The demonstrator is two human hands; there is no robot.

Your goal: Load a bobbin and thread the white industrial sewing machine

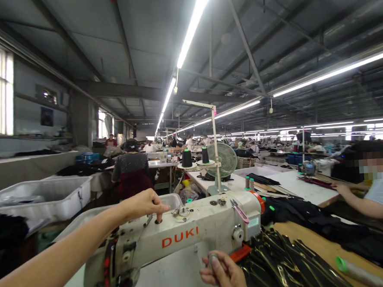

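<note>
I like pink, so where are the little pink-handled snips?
Head view: the pink-handled snips lie atop the white DUKI sewing machine, near its right end beside the orange handwheel.

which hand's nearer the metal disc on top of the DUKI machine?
Left. Left hand touches the machine top just beside the disc; right hand, pinching a small grey piece, is below the machine's arm.

Left hand [143,205] on top of sewing machine [184,237], fingers curled, fingertips touching the casing; any grip not discernible. Right hand [223,273] below the machine arm, pinching a small grey piece [212,260]. Black strips [283,263] piled on counter [317,244] just right. Fan [225,159] and thread cones [186,158] behind.
</note>
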